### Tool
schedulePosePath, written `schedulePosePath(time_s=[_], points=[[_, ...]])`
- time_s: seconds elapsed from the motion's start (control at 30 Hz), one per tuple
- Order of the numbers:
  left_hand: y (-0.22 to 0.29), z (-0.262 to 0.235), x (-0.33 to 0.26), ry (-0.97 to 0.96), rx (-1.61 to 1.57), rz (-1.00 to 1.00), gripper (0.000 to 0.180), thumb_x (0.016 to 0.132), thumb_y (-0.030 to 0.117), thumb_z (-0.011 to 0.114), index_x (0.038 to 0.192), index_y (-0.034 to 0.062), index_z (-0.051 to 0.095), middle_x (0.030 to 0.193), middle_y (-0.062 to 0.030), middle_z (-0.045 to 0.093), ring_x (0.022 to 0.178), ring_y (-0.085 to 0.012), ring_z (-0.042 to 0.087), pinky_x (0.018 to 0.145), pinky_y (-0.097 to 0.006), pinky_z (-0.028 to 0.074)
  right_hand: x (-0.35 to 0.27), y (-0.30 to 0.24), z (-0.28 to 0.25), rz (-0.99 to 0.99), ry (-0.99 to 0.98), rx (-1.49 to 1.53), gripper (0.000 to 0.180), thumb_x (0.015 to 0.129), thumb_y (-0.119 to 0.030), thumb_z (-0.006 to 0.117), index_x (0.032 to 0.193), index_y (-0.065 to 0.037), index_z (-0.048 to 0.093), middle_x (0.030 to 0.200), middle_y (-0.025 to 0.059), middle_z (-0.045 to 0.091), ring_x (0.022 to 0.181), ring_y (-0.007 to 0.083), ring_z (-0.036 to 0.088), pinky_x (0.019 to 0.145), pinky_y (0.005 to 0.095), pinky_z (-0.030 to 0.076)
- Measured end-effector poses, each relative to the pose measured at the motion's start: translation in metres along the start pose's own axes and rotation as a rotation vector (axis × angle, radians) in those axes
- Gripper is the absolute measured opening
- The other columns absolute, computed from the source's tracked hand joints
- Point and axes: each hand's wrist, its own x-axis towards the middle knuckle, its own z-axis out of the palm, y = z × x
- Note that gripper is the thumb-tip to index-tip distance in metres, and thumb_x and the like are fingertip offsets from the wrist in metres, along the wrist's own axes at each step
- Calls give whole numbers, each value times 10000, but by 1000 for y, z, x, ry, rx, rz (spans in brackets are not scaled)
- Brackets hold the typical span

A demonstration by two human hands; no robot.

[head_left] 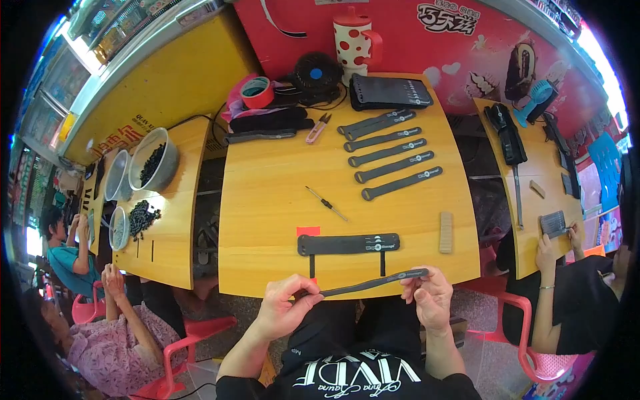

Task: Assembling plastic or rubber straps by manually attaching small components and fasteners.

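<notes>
A dark grey strap (pixel 371 285) stretches between my hands just off the table's front edge. Its left end is pinched in my left hand (pixel 283 308), and the thumb and fingers of my right hand (pixel 432 303) hold the other end. Beyond it, one or more similar straps (pixel 347 245) with a slotted end lie flat across two thin black strips (pixel 383 265) on the table. A red patch (pixel 308 231) shows at their upper left. Further off, several more straps (pixel 402 183) lie in a slanted row.
On my wooden table (pixel 267 193) are a slim pointed tool (pixel 327 203), pink thread snips (pixel 319 129), a beige block (pixel 445 232), a strap stack (pixel 390 91), a tape roll (pixel 257 92), a small fan (pixel 316 70) and a spotted tumbler (pixel 353 43). People sit at side tables; bowls (pixel 152 160) stand left.
</notes>
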Motion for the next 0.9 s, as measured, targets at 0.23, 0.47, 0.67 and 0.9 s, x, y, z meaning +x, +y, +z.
schedulePosePath(time_s=[0.23,0.47,0.67,0.9], points=[[-16,-4,9,-14,-35,-41,100,800,-75,692,865,-12,650,778,-53,658,668,-121,624,612,-235,493,16,3,0,-111,9,-231,96,871,-19,660,939,45,640,808,99,611,598,121,554,530,219,445],[-37,-1,21,154,-418,-311,176,826,-88,669,984,-12,680,813,-52,662,679,-78,627,535,-186,436,27,11,10,120,211,-90,164,821,118,655,965,39,655,819,42,597,660,75,563,560,190,437],[-50,-1,27,263,-406,-392,171,827,-45,696,992,-22,660,762,-58,677,625,-82,635,496,-180,452,40,14,11,117,192,-332,172,845,88,651,1007,33,666,783,14,581,647,67,561,547,189,433],[-63,-1,31,293,-387,-351,115,840,-47,683,953,-36,670,777,-73,673,607,-96,631,493,-192,476,53,23,9,-227,126,-715,125,823,111,630,922,52,678,752,40,566,597,80,521,507,213,374]])
